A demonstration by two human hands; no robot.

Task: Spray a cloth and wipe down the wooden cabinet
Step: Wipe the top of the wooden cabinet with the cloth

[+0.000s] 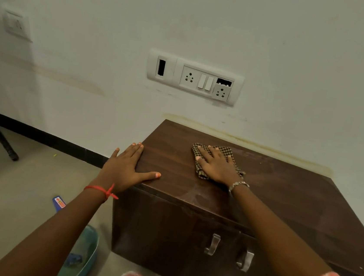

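Wooden cabinet (261,192), two handles, one checked cloth (224,153) — right hand (217,167) flat on it

Pale wall (279,35) (stained low down), switch panel (194,78), grey floor (12,186)
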